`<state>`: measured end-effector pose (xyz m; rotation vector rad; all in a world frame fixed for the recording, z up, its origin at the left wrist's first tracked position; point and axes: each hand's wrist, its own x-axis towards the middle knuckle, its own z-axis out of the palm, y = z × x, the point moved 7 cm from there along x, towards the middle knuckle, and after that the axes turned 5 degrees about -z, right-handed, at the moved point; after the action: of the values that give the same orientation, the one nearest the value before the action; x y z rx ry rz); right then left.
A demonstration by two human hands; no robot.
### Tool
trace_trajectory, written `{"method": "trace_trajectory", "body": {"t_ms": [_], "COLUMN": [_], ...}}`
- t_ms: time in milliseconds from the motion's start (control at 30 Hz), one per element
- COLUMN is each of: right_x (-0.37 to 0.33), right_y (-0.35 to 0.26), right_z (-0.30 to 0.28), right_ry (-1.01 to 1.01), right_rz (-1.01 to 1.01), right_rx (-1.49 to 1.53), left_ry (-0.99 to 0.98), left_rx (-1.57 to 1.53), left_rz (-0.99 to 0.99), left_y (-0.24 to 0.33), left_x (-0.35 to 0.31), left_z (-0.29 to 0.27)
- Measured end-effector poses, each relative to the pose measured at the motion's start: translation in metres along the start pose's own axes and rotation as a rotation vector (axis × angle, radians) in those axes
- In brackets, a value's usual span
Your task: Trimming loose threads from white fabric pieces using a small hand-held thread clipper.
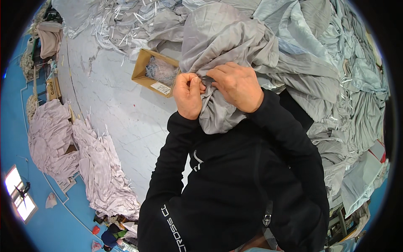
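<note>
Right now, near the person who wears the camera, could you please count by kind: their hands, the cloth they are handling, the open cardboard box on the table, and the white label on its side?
Hands: 2 (left hand, right hand)
Handled grey cloth: 1
Open cardboard box: 1
White label: 1
Total: 5

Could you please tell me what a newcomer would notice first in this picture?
Probably the left hand and right hand, pinching the big grey cloth near the centre. Next might be the open cardboard box to their upper left, then the pale pink cloth piled at the left.
</note>
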<state>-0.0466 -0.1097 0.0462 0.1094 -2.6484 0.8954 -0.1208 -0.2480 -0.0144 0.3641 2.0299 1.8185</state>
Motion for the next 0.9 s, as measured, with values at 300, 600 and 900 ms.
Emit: {"method": "trace_trajectory", "body": {"t_ms": [300,600,900], "right_x": [0.002,0.004,0.000], "right_y": [-0.007,-0.008,0.001], "right_z": [0.004,0.005,-0.002], "right_ry": [-0.005,-0.015,0.015], "right_rz": [-0.028,-0.017,0.024], "right_rx": [-0.155,-0.177,-0.003], "left_ry": [0.013,0.024,0.347], "left_rx": [0.039,0.046,0.342], "left_rz": [0.058,0.071,0.140], "left_y": [0.004,0.003,0.033], "left_x": [-0.002,-0.002,0.044], "left_z": [0.002,0.002,-0.100]}}
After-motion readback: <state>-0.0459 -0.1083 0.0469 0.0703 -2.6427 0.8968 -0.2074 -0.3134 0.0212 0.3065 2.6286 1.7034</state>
